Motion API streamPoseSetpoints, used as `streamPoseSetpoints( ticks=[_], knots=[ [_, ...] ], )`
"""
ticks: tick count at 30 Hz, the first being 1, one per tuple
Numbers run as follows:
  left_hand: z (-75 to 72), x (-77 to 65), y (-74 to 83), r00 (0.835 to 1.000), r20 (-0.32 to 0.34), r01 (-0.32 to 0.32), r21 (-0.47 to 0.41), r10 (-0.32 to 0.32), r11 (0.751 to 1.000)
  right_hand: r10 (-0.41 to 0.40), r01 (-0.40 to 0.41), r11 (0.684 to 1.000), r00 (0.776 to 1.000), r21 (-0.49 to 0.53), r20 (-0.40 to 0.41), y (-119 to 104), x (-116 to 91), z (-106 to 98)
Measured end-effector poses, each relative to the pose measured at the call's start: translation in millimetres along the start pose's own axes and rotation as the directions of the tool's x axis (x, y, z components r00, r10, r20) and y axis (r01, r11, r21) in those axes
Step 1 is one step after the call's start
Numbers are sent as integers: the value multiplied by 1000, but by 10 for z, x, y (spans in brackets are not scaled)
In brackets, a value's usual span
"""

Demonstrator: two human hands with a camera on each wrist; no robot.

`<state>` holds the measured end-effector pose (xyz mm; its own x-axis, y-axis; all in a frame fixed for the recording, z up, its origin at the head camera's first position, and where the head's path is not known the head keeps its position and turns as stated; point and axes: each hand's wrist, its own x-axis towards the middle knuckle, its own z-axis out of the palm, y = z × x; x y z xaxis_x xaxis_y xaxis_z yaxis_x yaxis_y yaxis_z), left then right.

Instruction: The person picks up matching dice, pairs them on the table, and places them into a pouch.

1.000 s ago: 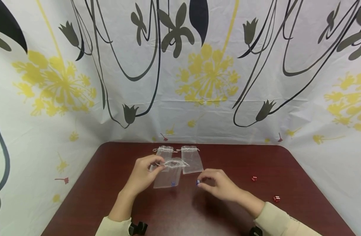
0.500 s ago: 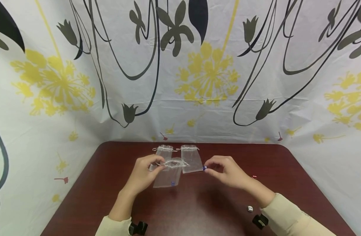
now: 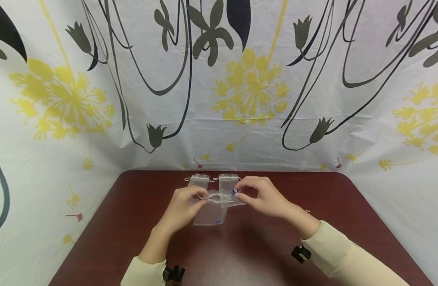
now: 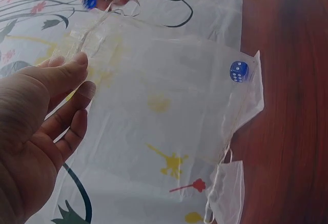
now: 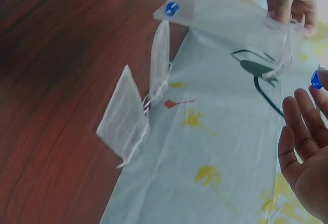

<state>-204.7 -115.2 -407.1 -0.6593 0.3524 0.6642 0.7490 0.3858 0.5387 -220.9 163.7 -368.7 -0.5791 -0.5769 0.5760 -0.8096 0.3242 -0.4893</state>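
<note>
My left hand [image 3: 183,205] pinches a sheer white drawstring bag [image 3: 208,214] by the edge of its mouth, and the bag hangs below the fingers. In the left wrist view a blue die [image 4: 239,72] with white dots shows through the mesh at the bag's bottom corner. Between the thumb and fingertips of my right hand [image 3: 263,197] is another blue die [image 3: 235,192]. That die is right beside the bag's mouth, at its right end. The right wrist view shows this held die [image 5: 316,79] at the fingertips, with the other fingers spread.
Two more sheer drawstring bags lie at the back of the dark red table [image 3: 133,206]: a left one [image 3: 199,180] and a right one [image 3: 227,183], partly covered by the held bag. A small object [image 3: 307,211] peeks out behind the right forearm. Patterned cloth [image 3: 212,155] rises behind the table.
My right hand has gone up, then left to the bag's mouth with its blue die. My left hand has shifted slightly right with the bag. A white die seen earlier near the right wrist is now hidden.
</note>
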Motion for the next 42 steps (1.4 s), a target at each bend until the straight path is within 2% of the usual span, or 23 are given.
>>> streamPoseSetpoints(
  ticks=[9, 14, 18, 23, 27, 30, 34, 37, 42],
  knots=[
    [76, 63, 56, 1000, 24, -18, -44, 19, 999, -51, 51, 999, 999, 10, -2, -55, 152, 134],
    [83, 82, 77, 999, 9, -37, -47, 38, 998, -37, 37, 999, 999, 2, -2, -60, 145, 147],
    [76, 85, 73, 999, -11, -49, -43, 48, 998, 6, -6, 1000, 1000, -9, 5, -35, 96, 133],
    [60, 99, 85, 999, -19, -40, -60, 39, 997, 69, -67, 997, 994, -36, 79, 21, 42, 115],
    [55, 99, 85, 999, -19, -36, -66, 35, 997, 65, -58, 997, 987, -48, 148, 62, 17, 108],
    [54, 88, 80, 999, -26, -26, -60, 25, 998, 52, -45, 998, 984, -47, 170, 78, -2, 101],
    [45, 62, 73, 999, -48, -1, -18, 0, 1000, 53, -46, 998, 985, -43, 166, 84, -28, 85],
    [31, 46, 72, 996, -85, -3, 22, 5, 1000, 32, -26, 999, 990, -43, 141, 93, -40, 75],
    [40, 37, 33, 985, -155, -70, 54, 78, 996, -48, 52, 998, 995, -39, 84, 110, -37, 66]
  ],
)
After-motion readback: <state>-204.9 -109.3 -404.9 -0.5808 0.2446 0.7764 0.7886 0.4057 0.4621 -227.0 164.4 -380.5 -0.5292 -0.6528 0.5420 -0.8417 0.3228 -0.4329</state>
